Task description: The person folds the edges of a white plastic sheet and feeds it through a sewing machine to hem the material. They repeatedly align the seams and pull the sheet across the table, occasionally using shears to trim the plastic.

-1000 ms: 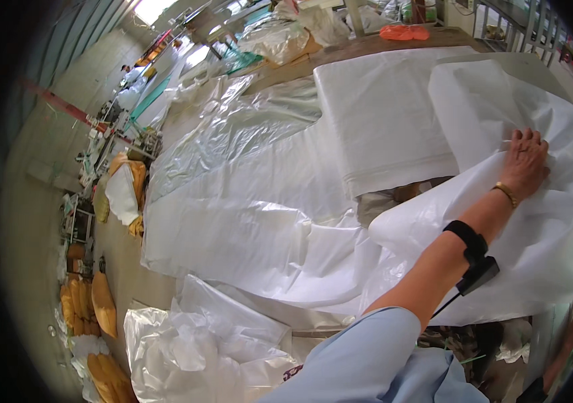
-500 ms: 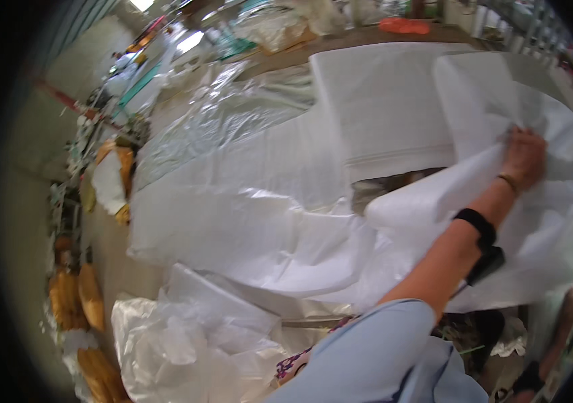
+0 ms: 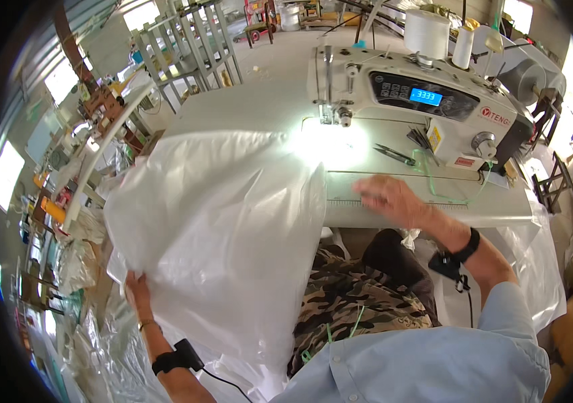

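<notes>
A wide white plastic sheet drapes over the left part of a sewing machine's table and hangs down toward my lap. My left hand is closed on its left edge, the fingers partly hidden by the sheet. The far right corner of the sheet lies near the needle of the sewing machine, under a bright lamp. My right hand hovers over the front of the table, right of the sheet, fingers loosely bent and nothing visible in them. Beyond it lies a pair of thread snips.
A lit display sits on the machine's front. White thread cones stand behind it. Green thread trails over the table's right side. A grey metal rack stands at the back left; crumpled plastic lies at the left.
The view has swung from a spread of white sheets to the sewing machine. My left hand, on a sheet at the right before, now holds the sheet at the left. My right hand is over the table.
</notes>
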`<state>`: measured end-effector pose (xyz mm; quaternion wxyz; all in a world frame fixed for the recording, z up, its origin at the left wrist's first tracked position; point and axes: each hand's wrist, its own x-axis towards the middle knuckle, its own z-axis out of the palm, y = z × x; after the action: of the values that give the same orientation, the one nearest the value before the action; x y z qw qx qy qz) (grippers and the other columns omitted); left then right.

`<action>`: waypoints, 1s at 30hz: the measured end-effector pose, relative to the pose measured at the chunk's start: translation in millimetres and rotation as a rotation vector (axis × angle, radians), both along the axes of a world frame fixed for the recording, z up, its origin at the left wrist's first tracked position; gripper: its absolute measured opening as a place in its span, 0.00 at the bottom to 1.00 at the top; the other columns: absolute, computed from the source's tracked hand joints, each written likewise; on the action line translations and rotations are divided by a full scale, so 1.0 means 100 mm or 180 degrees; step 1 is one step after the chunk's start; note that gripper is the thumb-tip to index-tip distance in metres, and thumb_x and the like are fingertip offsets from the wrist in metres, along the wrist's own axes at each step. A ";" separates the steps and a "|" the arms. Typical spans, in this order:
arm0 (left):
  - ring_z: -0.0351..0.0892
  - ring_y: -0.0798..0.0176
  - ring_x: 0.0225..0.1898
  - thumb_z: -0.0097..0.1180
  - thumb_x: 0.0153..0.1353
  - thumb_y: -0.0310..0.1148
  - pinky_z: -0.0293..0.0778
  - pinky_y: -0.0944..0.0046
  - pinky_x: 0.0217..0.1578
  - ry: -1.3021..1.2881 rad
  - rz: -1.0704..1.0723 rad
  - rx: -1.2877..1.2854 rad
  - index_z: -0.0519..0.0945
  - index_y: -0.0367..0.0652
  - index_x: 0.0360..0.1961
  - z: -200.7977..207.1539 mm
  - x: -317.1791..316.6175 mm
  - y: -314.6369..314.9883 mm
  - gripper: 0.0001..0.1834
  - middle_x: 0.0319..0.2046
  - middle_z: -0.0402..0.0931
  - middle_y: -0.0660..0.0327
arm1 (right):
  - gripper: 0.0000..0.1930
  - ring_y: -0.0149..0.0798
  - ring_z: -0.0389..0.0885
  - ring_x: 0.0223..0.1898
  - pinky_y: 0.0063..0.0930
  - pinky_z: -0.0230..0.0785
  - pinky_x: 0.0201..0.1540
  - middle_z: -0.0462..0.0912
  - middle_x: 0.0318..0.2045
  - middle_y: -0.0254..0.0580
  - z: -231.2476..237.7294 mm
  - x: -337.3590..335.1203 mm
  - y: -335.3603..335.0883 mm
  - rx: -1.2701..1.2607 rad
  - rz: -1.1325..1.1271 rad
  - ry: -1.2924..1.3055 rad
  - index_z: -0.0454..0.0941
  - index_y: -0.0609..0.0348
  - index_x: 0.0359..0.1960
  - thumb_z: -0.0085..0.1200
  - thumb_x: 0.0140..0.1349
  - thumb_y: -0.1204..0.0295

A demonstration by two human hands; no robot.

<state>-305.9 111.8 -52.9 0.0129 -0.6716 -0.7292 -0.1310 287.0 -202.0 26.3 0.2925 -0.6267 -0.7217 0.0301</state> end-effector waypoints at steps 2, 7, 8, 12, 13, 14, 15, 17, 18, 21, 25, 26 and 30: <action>0.76 0.47 0.55 0.60 0.60 0.41 0.67 0.48 0.57 0.0098 0.0325 -0.0529 0.78 0.43 0.54 0.40 0.16 -0.01 0.23 0.50 0.81 0.52 | 0.14 0.48 0.80 0.49 0.40 0.73 0.54 0.82 0.46 0.45 -0.06 -0.21 -0.33 0.0194 0.0227 -0.0175 0.78 0.58 0.50 0.56 0.64 0.69; 0.65 0.48 0.65 0.61 0.60 0.33 0.61 0.45 0.63 0.0410 0.0026 0.2072 0.63 0.46 0.67 0.76 -0.02 0.15 0.35 0.66 0.63 0.51 | 0.14 0.48 0.82 0.46 0.37 0.75 0.51 0.83 0.45 0.46 -0.44 -1.03 -0.32 -0.1016 0.0347 0.1779 0.78 0.60 0.50 0.54 0.66 0.66; 0.62 0.49 0.67 0.61 0.60 0.32 0.60 0.45 0.65 0.0292 -0.0625 0.2666 0.60 0.44 0.69 0.94 0.41 0.05 0.37 0.69 0.59 0.51 | 0.14 0.48 0.82 0.46 0.37 0.75 0.51 0.83 0.45 0.46 -0.65 -1.13 -0.27 -0.0985 0.0290 0.1822 0.78 0.60 0.50 0.54 0.66 0.66; 0.75 0.49 0.57 0.62 0.59 0.28 0.69 0.55 0.59 -0.2088 -0.2694 0.1063 0.77 0.35 0.54 1.25 1.92 -1.24 0.21 0.56 0.75 0.49 | 0.21 0.49 0.81 0.49 0.40 0.72 0.52 0.81 0.48 0.57 -1.10 -1.44 -0.02 -0.1118 0.0223 0.2739 0.77 0.65 0.51 0.56 0.65 0.59; 0.80 0.52 0.50 0.62 0.58 0.26 0.73 0.59 0.53 -0.2739 -0.3090 0.0666 0.81 0.35 0.44 1.14 2.16 -1.67 0.13 0.47 0.81 0.51 | 0.24 0.49 0.81 0.49 0.41 0.70 0.52 0.80 0.49 0.61 -1.11 -1.56 0.09 -0.1254 0.0677 0.2700 0.76 0.68 0.52 0.56 0.65 0.57; 0.82 0.52 0.47 0.61 0.59 0.24 0.75 0.57 0.48 -0.2338 -0.3438 -0.0149 0.81 0.39 0.44 0.98 2.24 -1.98 0.12 0.44 0.82 0.53 | 0.24 0.49 0.81 0.49 0.41 0.70 0.52 0.80 0.49 0.61 -1.19 -1.62 0.23 -0.1229 0.0670 0.2747 0.76 0.68 0.52 0.56 0.65 0.57; 0.83 0.56 0.45 0.63 0.56 0.22 0.76 0.60 0.48 -0.1471 -0.3887 -0.0678 0.83 0.38 0.43 1.11 2.46 -2.35 0.12 0.43 0.83 0.55 | 0.25 0.48 0.81 0.49 0.41 0.70 0.51 0.80 0.47 0.63 -1.35 -1.64 0.38 -0.1674 0.0443 0.2651 0.75 0.69 0.51 0.54 0.65 0.56; 0.83 0.49 0.42 0.63 0.56 0.25 0.77 0.58 0.44 -0.1351 -0.4399 -0.1283 0.83 0.40 0.42 0.87 2.65 -2.82 0.11 0.38 0.83 0.54 | 0.25 0.47 0.80 0.49 0.41 0.69 0.50 0.80 0.46 0.65 -1.37 -1.80 0.53 -0.2133 0.0278 0.2566 0.75 0.70 0.50 0.52 0.66 0.56; 0.82 0.48 0.42 0.62 0.59 0.29 0.77 0.56 0.43 -0.1386 -0.4442 -0.1471 0.83 0.40 0.42 0.75 2.69 -2.95 0.11 0.38 0.83 0.54 | 0.22 0.41 0.78 0.41 0.38 0.69 0.46 0.79 0.36 0.54 -1.24 -1.90 0.54 -0.1425 0.0481 0.2911 0.77 0.68 0.45 0.52 0.65 0.58; 0.80 0.45 0.44 0.57 0.63 0.33 0.75 0.54 0.44 -0.1276 -0.4141 -0.2240 0.80 0.41 0.45 0.17 2.66 -3.03 0.12 0.40 0.81 0.50 | 0.20 0.50 0.78 0.39 0.45 0.66 0.43 0.79 0.36 0.63 -0.63 -2.13 0.63 -0.1669 0.0698 0.2988 0.77 0.68 0.34 0.50 0.64 0.58; 0.79 0.45 0.45 0.55 0.64 0.32 0.74 0.54 0.48 -0.1703 -0.3634 -0.1609 0.78 0.40 0.50 -0.53 2.45 -2.95 0.15 0.45 0.80 0.49 | 0.22 0.48 0.71 0.33 0.43 0.65 0.42 0.71 0.22 0.53 0.05 -2.17 0.86 0.0133 0.0809 0.2632 0.73 0.69 0.28 0.50 0.64 0.57; 0.79 0.46 0.45 0.55 0.64 0.32 0.73 0.54 0.49 -0.1979 -0.3152 -0.1073 0.77 0.40 0.52 -0.70 2.31 -2.88 0.16 0.45 0.80 0.51 | 0.22 0.48 0.71 0.33 0.43 0.65 0.42 0.71 0.22 0.53 0.18 -2.19 0.90 0.0162 0.0778 0.2646 0.73 0.69 0.28 0.50 0.64 0.57; 0.82 0.48 0.43 0.51 0.64 0.32 0.75 0.57 0.47 -0.3768 -0.1392 0.0210 0.80 0.44 0.52 -1.38 1.47 -2.72 0.16 0.43 0.83 0.52 | 0.24 0.33 0.71 0.28 0.37 0.64 0.33 0.73 0.19 0.45 0.54 -2.11 0.85 0.0139 0.0358 0.4151 0.72 0.69 0.21 0.52 0.64 0.57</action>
<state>-158.6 -159.9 -190.5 -0.3990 -0.6181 -0.4543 -0.5024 75.8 -116.8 80.6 0.6808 -0.4352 -0.4284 0.4045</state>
